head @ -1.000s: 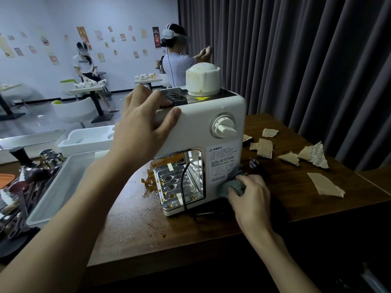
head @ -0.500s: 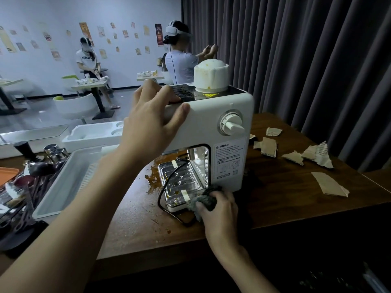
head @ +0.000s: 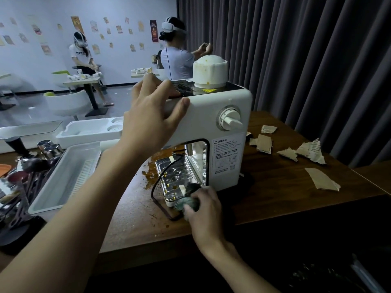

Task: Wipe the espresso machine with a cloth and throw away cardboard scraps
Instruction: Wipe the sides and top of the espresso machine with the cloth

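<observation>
The espresso machine point(head: 211, 123) is a white, boxy unit standing mid-bench toward the far edge. It has one round dial on its side, a printed warning label under that, a domed white cap on top flecked with brown stains, and a chrome drip tray dotted with holes and yellowish drips. The left hand point(head: 152, 117) clasps the machine's top edge, fingers laid over the top and thumb pressed on the side face. The right hand point(head: 204, 210) grips one dark grey cloth point(head: 190, 200) bunched against the front corner of the drip tray. At least six torn cardboard scraps point(head: 322, 179) lie scattered on the bench point(head: 275, 191) toward its right edge, one half hidden behind the machine. A black cord point(head: 157, 187) loops over the drip tray and onto the bench just beside the cloth, and a brown spill point(head: 150, 172) stains the wood left of the tray. Two white plastic trays point(head: 67, 178) sit along the left edge.
</observation>
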Demonstrator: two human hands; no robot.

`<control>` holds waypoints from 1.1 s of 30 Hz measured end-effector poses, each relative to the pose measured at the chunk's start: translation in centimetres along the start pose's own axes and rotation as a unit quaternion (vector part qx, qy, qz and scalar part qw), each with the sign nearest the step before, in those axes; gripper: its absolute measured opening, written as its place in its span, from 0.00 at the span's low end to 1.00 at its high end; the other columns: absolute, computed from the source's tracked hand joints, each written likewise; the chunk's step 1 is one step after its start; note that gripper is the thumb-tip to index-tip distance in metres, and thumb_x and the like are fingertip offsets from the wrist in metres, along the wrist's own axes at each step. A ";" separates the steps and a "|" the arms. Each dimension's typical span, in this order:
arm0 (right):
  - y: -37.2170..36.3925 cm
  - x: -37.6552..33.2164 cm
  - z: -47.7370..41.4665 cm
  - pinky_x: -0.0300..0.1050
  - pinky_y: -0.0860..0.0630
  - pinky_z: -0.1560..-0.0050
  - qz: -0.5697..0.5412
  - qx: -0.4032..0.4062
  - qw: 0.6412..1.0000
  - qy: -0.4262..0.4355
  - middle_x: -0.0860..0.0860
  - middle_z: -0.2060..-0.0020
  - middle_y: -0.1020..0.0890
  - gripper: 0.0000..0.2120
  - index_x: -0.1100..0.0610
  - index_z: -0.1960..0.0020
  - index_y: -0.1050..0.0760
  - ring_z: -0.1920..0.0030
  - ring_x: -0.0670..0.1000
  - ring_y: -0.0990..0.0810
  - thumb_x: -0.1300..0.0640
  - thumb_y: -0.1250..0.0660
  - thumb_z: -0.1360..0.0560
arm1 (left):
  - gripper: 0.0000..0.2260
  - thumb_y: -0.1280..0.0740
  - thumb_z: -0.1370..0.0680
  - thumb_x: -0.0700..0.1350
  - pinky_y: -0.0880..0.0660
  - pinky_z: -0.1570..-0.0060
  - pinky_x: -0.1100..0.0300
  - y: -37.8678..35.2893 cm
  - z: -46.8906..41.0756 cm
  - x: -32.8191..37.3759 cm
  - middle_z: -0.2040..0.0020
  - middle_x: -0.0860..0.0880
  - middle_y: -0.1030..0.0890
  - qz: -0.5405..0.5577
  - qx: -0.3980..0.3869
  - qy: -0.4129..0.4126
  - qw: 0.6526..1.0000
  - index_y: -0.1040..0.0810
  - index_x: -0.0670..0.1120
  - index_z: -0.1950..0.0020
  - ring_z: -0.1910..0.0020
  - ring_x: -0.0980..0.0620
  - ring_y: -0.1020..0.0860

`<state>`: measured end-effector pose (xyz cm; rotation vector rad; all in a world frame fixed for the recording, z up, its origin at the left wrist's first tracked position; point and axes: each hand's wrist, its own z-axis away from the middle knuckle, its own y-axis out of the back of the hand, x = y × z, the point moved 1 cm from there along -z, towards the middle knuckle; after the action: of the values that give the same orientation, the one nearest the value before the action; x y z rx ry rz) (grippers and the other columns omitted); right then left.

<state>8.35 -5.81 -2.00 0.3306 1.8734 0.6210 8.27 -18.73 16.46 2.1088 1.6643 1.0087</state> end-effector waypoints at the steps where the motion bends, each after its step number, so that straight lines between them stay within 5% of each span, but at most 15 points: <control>1: 0.1 0.5 -0.2 0.42 0.27 0.43 -0.011 0.040 0.999 -0.022 0.47 0.49 0.28 0.09 0.57 0.51 0.22 0.50 0.46 0.26 0.60 0.25 0.30 | 0.16 0.39 0.21 0.60 0.27 0.52 0.45 0.0 0.0 0.0 0.42 0.47 0.30 -0.005 -0.001 -0.002 1.000 0.25 0.49 0.45 0.34 0.44 0.33; 3: 0.2 1.0 -0.3 0.45 0.26 0.40 -0.015 0.083 0.995 -0.055 0.48 0.48 0.26 0.11 0.57 0.51 0.21 0.47 0.49 0.24 0.58 0.24 0.30 | 0.15 0.38 0.20 0.59 0.29 0.54 0.47 0.1 -0.1 0.0 0.41 0.47 0.30 -0.014 -0.002 -0.005 1.000 0.25 0.49 0.45 0.34 0.44 0.33; 11: -1.9 -1.0 0.4 0.36 0.30 0.50 -0.029 0.010 0.999 -0.036 0.47 0.51 0.30 0.09 0.54 0.52 0.26 0.53 0.46 0.27 0.55 0.27 0.27 | 0.15 0.38 0.20 0.59 0.31 0.56 0.50 0.2 -0.1 0.0 0.41 0.47 0.30 -0.020 0.005 -0.009 1.000 0.26 0.48 0.45 0.34 0.44 0.33; 14: -0.8 0.5 -0.6 0.43 0.25 0.48 -0.051 0.060 0.996 -0.053 0.49 0.52 0.26 0.08 0.56 0.56 0.23 0.54 0.47 0.25 0.60 0.25 0.30 | 0.15 0.38 0.20 0.59 0.31 0.56 0.49 0.2 -0.1 0.0 0.40 0.47 0.30 -0.024 -0.001 -0.014 1.000 0.26 0.48 0.44 0.34 0.44 0.34; 21: 4.4 4.7 -3.9 0.40 0.31 0.47 -0.033 0.182 0.975 -0.125 0.57 0.46 0.24 0.12 0.63 0.47 0.21 0.46 0.56 0.23 0.65 0.26 0.29 | 0.14 0.38 0.19 0.58 0.31 0.54 0.50 0.1 -0.1 -0.1 0.41 0.47 0.30 -0.020 -0.002 -0.016 1.000 0.26 0.49 0.44 0.34 0.44 0.34; 29: 0.3 1.2 -0.7 0.43 0.31 0.36 -0.039 0.063 0.996 -0.048 0.51 0.45 0.28 0.16 0.60 0.46 0.23 0.44 0.51 0.27 0.58 0.25 0.31 | 0.17 0.39 0.22 0.61 0.28 0.52 0.48 -0.1 -0.2 -0.2 0.42 0.46 0.29 -0.003 0.006 -0.009 1.000 0.26 0.48 0.46 0.35 0.43 0.32; 33: -1.2 0.1 0.5 0.34 0.33 0.40 -0.047 0.005 0.999 0.000 0.48 0.45 0.29 0.14 0.57 0.43 0.23 0.48 0.44 0.30 0.57 0.28 0.27 | 0.16 0.39 0.21 0.60 0.30 0.53 0.49 -0.1 -0.1 -0.2 0.39 0.45 0.29 -0.008 0.002 -0.008 1.000 0.25 0.48 0.45 0.33 0.42 0.33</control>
<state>8.86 -6.67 -2.90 0.2475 1.8821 0.5472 8.11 -18.93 16.43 2.0957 1.6747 0.9822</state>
